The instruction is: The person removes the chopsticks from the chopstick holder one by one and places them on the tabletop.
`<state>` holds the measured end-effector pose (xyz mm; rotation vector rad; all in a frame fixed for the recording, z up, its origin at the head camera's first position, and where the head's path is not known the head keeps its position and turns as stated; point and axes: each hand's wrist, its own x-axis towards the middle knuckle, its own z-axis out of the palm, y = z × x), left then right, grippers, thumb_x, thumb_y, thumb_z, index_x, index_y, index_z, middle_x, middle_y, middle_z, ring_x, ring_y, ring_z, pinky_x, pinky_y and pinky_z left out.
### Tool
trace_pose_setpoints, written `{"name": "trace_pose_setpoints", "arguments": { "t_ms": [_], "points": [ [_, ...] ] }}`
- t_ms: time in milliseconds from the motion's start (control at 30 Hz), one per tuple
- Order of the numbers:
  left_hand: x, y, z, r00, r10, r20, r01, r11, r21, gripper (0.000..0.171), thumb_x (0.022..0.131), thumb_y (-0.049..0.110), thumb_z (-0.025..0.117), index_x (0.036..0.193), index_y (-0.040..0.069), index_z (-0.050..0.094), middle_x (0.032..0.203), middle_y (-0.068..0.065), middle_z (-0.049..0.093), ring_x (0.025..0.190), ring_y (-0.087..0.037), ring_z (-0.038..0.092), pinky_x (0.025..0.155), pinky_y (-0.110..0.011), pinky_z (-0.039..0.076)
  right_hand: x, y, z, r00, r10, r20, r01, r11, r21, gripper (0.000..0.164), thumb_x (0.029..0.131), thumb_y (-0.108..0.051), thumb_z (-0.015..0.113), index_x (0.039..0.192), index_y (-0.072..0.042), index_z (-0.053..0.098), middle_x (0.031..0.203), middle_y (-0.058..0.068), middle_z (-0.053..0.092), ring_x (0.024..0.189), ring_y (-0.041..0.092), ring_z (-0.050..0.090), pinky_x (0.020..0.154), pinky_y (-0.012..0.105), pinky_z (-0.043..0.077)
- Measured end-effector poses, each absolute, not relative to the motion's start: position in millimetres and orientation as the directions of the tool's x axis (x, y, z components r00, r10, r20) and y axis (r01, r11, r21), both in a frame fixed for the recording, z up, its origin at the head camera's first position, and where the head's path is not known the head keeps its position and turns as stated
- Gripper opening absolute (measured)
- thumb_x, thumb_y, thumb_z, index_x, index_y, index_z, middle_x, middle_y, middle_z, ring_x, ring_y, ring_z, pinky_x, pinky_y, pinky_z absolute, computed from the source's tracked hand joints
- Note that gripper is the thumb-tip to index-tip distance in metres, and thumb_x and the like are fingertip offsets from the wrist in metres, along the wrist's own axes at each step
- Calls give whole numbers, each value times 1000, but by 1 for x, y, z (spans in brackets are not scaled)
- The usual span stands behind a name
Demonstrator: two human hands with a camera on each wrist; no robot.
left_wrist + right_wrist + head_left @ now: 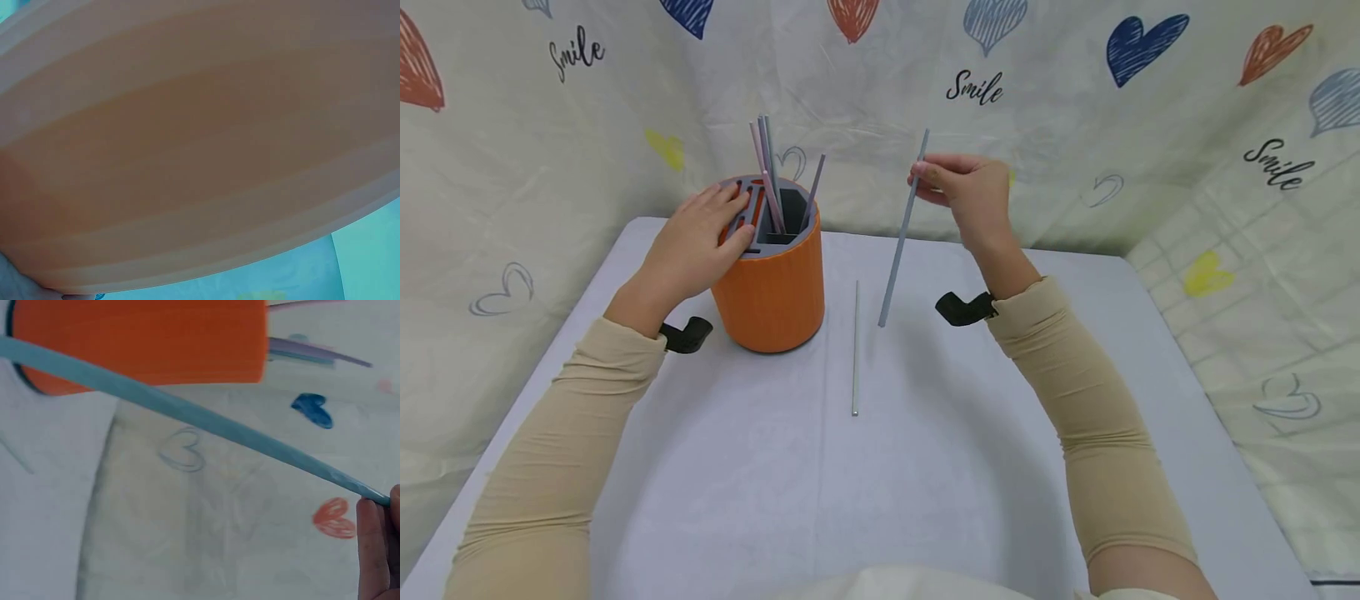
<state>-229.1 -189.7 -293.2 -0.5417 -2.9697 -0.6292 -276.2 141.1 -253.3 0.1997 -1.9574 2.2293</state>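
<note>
An orange round holder [768,304] with a grey divided top stands at the table's back left. My left hand [698,242] rests on that top, fingers laid over the slots and thumb at the near rim. In the left wrist view the holder's side [206,144] fills most of the picture. Between thumb and fingers my right hand [973,190] pinches the upper end of a slim, straw-like blue-grey stick [902,233], which slants down above the table. In the right wrist view the stick [206,419] crosses in front of the holder [144,344].
Several pink, purple and grey-blue sticks [767,158] stand in the holder's right part. A thin pale stick [856,350] lies on the white table [760,483], right of the holder. Behind the table hangs a cloth [880,92] printed with hearts.
</note>
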Motion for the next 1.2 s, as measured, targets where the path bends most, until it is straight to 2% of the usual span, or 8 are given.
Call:
{"name": "trace_pose_setpoints", "arguments": {
  "t_ms": [200,333,500,767,933,1200],
  "points": [
    [-230,-191,-295,-938,324,123,346,855,387,63,105,40,31,157,6,26,166,-16,18,156,-35,10,128,-55,7,-288,141,-308,-999,15,-52,52,-22,-998,25,86,-4,74,107,10,72,74,1,75,70,13,74,70,26,63],
    [-230,-191,-296,-937,326,126,349,854,386,62,105,40,31,157,6,26,166,-15,19,156,-35,10,128,-54,7,-290,141,-336,-980,8,-197,198,45,-979,30,87,-6,73,113,9,71,74,1,74,69,11,74,70,24,62],
    [-230,-191,-296,-936,325,134,352,852,389,62,105,39,32,157,5,27,166,-16,19,156,-35,11,128,-53,8,-292,140,-360,-945,18,-326,327,47,-944,31,88,-8,73,115,7,71,72,0,74,67,10,74,69,21,62],
    [-230,-190,-294,-939,319,130,344,856,386,62,105,39,32,157,6,26,166,-15,19,156,-35,11,128,-54,8,-300,138,-392,-896,30,-443,444,21,-896,33,87,-4,73,118,7,69,71,1,73,61,9,73,63,20,61],
    [-230,-190,-294,-940,316,128,340,857,388,62,105,38,32,157,6,26,166,-15,19,156,-34,10,128,-53,7,-304,137,-409,-893,7,-450,450,27,-893,35,89,0,70,121,11,65,67,1,72,60,9,71,60,19,60],
    [-231,-190,-294,-941,313,125,337,859,385,62,105,38,32,157,6,26,166,-15,19,156,-34,10,128,-52,7,-308,136,-426,-878,12,-479,479,52,-876,38,88,0,71,123,11,64,62,-3,70,55,5,68,55,16,57]
  ]
}}
